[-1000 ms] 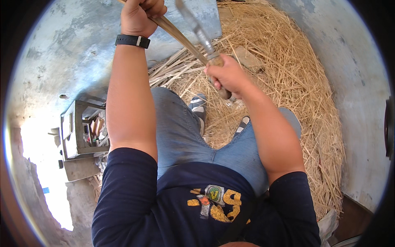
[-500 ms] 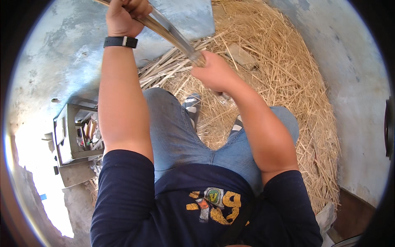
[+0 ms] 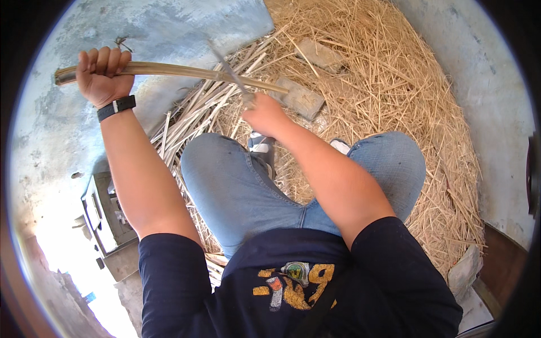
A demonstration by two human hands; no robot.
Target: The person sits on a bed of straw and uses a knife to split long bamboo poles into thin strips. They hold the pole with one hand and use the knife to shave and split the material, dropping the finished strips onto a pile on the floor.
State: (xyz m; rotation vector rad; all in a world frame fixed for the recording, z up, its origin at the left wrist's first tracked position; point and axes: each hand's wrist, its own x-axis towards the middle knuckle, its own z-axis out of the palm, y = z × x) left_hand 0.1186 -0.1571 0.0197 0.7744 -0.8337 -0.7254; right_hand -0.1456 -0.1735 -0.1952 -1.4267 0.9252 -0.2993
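Observation:
My left hand (image 3: 106, 76), with a black strap on its wrist, is wrapped round the thick end of a split bamboo strip (image 3: 169, 69). The strip runs rightward and slightly down, its thin end over a flat greyish block (image 3: 304, 102) on the straw; I cannot tell whether they touch. My right hand (image 3: 265, 115) is closed on the handle of a knife, mostly hidden by the fingers. The knife's long blade (image 3: 230, 69) points up and left, blurred by motion, and crosses the bamboo strip near its thinner part.
Straw and bamboo shavings (image 3: 394, 96) cover the floor round my feet. Pale split strips (image 3: 191, 112) lie in a pile at the left, beside the blue-grey wall (image 3: 186, 28). A second stone-like block (image 3: 321, 55) sits further back. A small cabinet (image 3: 110, 208) stands at lower left.
My left hand has moved left and nearer, swinging the bamboo strip closer to level. My right hand has shifted left and slightly nearer with the knife. The flat block has come into sight.

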